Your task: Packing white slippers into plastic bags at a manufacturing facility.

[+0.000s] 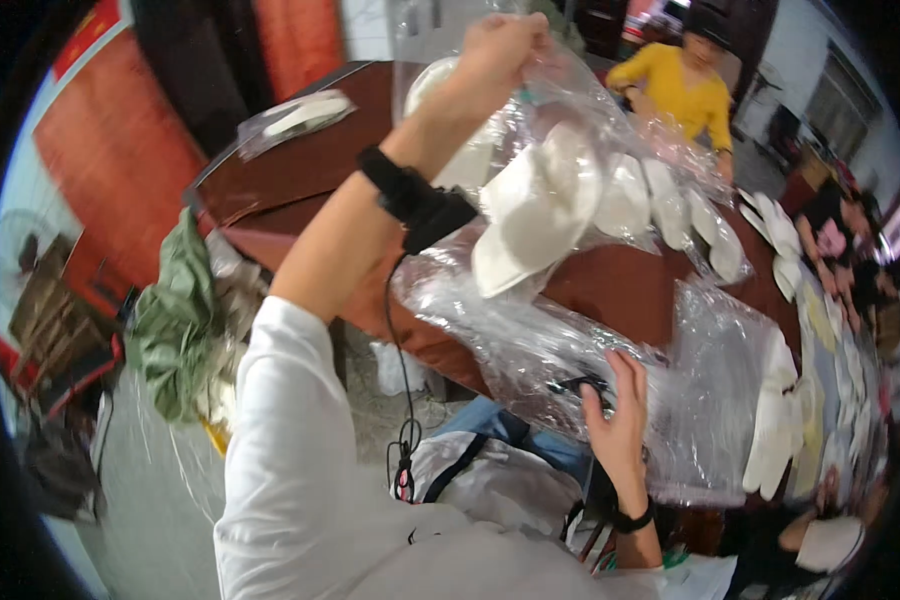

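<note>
My left hand (510, 48) is raised at the top with its fingers closed on the upper part of a clear plastic bag (610, 95). Inside the bag hangs a white slipper-like item (535, 215), tilted, its rounded end downward. My right hand (620, 415) lies low on a pile of clear plastic bags (715, 400), thumb and fingers stretched apart. Between that thumb and the fingers sits a small black object (582, 384) whose kind I cannot make out. A black strap with a small device (415, 200) circles my left wrist, and a cable runs down from it.
More white slippers (670, 205) lie on the brown-covered table (620, 290), with others along its right side (773, 420). A bagged pair (295, 115) rests at the far left. A person in yellow (685, 85) stands across; others are at right. Green cloth (177, 320) hangs left.
</note>
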A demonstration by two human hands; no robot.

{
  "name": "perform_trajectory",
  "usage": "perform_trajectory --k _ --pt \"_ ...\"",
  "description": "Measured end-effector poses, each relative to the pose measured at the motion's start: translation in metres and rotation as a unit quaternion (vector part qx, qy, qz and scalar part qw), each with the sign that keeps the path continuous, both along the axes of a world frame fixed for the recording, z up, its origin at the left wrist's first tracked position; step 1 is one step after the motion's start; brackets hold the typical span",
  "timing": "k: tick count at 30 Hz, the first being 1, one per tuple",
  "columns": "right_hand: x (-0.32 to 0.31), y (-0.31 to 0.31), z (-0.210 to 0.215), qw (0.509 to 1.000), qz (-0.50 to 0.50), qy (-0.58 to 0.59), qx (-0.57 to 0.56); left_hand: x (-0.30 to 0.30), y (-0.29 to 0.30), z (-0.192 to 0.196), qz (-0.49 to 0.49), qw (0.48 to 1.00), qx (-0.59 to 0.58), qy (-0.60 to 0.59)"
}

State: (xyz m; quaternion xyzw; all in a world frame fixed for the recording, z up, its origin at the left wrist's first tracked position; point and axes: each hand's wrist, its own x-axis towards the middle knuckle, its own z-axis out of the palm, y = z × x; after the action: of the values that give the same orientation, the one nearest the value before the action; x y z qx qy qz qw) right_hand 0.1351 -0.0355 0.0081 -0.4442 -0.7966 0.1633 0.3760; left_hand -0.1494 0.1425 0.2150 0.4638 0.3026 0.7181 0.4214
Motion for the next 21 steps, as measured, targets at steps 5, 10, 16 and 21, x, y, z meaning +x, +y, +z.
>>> perform_trajectory --k 5,10,16,21 --pt "-0.017 0.018 0.014 0.997 0.019 0.075 -0.016 0.058 0.022 0.014 -0.045 0.984 -0.002 0.175" --pt "-0.020 0.043 0.011 0.957 -0.005 0.276 -0.094 0.139 -0.002 -0.007 -0.133 0.976 -0.025 0.172" --pt "0.004 0.064 0.007 0.938 -0.097 0.319 -0.091 0.174 -0.011 -0.031 -0.175 0.947 -0.056 0.262" --pt "0.036 0.072 0.004 0.925 -0.117 0.353 -0.070 0.178 -0.019 -0.041 -0.244 0.928 -0.003 0.281"
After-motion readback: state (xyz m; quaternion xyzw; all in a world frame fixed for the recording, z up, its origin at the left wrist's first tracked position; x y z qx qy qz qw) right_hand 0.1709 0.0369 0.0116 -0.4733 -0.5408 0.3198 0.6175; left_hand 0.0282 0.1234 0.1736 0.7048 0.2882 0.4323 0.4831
